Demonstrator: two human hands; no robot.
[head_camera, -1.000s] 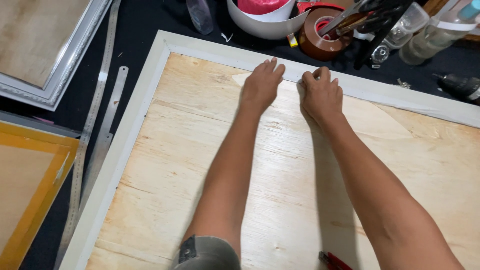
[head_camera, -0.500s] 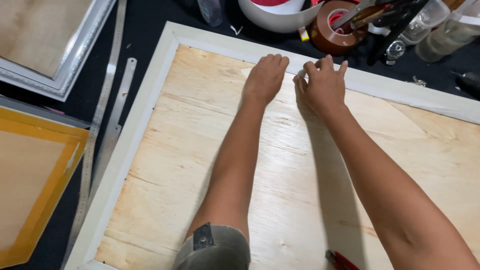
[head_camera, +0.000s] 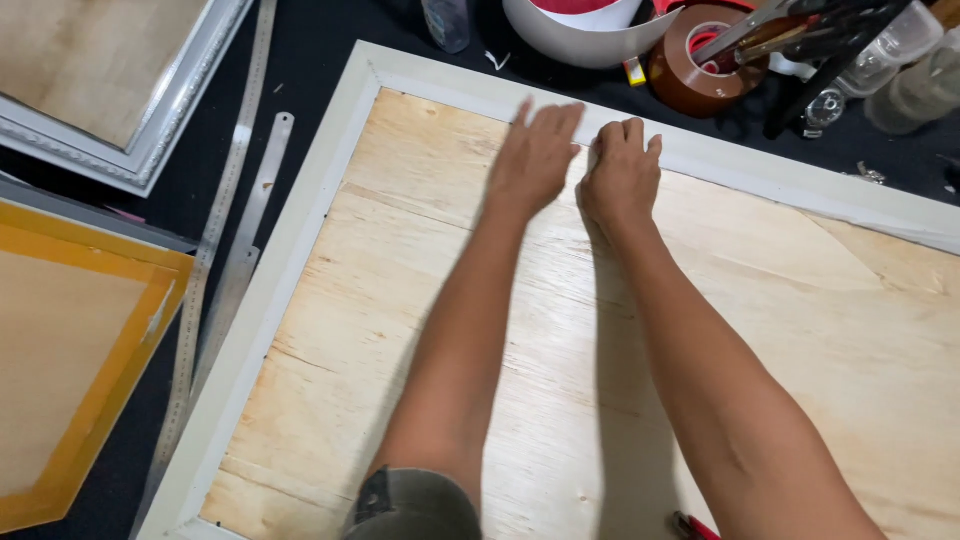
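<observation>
A view from above of a large white picture frame (head_camera: 300, 250) lying face down on a dark desk (head_camera: 330, 40), with a pale plywood backing board (head_camera: 500, 330) set inside it. Two bare forearms reach from the near edge toward the far side. The left hand (head_camera: 535, 155) lies flat and relaxed on the board, fingers stretched onto the far rail of the frame. The right hand (head_camera: 622, 175) rests just beside it with its fingers curled and pressing at the seam where board meets rail; whether it pinches anything small cannot be told.

The board appears already seated within the frame on the left and far sides. No fasteners or tape show clearly along the seam, so securing the back looks barely begun and most of the edge is left to do.

Far of the hands sit a roll of brown tape (head_camera: 695, 70) and a white bowl (head_camera: 580, 30). To the left lie two metal rulers (head_camera: 245, 230), a silver frame (head_camera: 150, 130) and an orange frame (head_camera: 90, 370).
</observation>
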